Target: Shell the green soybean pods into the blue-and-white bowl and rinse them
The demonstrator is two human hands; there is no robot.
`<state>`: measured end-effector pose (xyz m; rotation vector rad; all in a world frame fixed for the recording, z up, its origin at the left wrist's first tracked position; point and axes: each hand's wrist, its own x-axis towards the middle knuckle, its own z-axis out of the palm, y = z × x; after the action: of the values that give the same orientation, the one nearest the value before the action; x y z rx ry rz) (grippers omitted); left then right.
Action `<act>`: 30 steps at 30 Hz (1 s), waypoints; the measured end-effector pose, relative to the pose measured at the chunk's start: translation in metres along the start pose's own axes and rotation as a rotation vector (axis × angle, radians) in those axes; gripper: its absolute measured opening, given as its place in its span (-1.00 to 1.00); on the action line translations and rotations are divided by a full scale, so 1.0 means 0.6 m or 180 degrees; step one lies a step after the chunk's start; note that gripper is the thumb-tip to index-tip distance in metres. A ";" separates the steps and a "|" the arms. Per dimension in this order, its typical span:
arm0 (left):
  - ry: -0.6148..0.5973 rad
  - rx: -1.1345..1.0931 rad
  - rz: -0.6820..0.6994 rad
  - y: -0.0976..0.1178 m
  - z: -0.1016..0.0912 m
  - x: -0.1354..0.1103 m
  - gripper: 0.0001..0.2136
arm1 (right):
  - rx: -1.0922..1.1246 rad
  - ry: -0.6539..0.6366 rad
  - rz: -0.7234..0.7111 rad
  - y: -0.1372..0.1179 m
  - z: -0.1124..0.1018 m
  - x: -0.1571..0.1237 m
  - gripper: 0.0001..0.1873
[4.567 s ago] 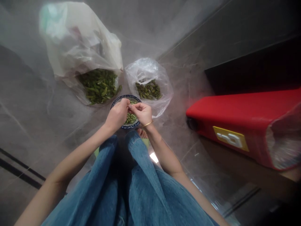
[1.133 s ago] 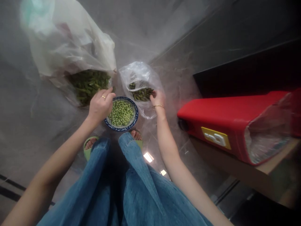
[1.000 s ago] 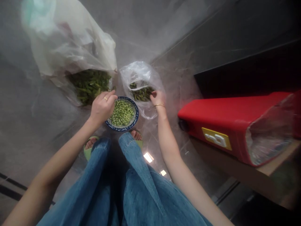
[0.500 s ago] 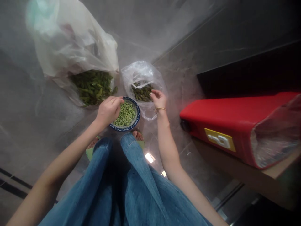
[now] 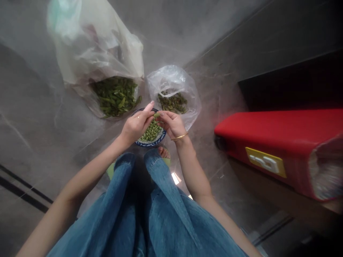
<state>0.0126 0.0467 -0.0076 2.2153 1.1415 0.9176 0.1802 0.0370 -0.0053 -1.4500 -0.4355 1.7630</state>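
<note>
My left hand (image 5: 137, 125) and my right hand (image 5: 173, 125) meet above a blue-and-white bowl (image 5: 147, 144). Between their fingertips is a small green bean pod (image 5: 157, 115). My right thumb and index finger pinch it, while the closed fingers of my left hand touch its other end, the left thumb raised. Shelled green beans (image 5: 152, 131) fill the bowl, partly hidden under both hands. Whole green pods (image 5: 118, 96) lie in the mouth of a large whitish plastic bag (image 5: 99, 53) beyond my left hand. Darker pods or husks (image 5: 173, 102) sit in a smaller clear bag (image 5: 191, 94) beyond my right hand.
A red bin (image 5: 268, 128) with a yellow label (image 5: 266, 162) lies on its side at the right, its opening lined with plastic. My jeans-covered knees (image 5: 158, 167) and a foot (image 5: 164, 152) are close behind the bowl. Grey tiled floor (image 5: 48, 117) extends around.
My right hand has come from the clear bag to over the bowl, meeting my left hand at a pod. The whole view has shifted slightly, things appearing further right.
</note>
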 end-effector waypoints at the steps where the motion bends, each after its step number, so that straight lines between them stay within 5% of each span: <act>1: 0.0007 0.0012 -0.0017 -0.002 0.000 -0.002 -0.59 | 0.0068 0.0069 -0.0012 0.004 0.008 -0.002 -0.57; 9: -0.0040 0.0318 -0.0051 -0.002 0.001 -0.012 -0.66 | 0.0427 0.0580 -0.0180 0.036 0.055 -0.015 -0.60; 19: -0.0079 0.0124 -0.0469 0.004 -0.007 -0.010 -0.88 | -0.0124 0.0517 -0.0526 0.041 0.055 -0.015 -0.60; 30: -0.0422 -0.1714 -0.1849 -0.012 -0.025 0.004 -0.83 | -0.0250 -0.0010 -0.0394 0.034 0.033 -0.027 -0.60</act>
<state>-0.0013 0.0542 -0.0019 1.3839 1.2031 0.7032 0.1551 0.0162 -0.0034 -1.4431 -0.5894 1.6664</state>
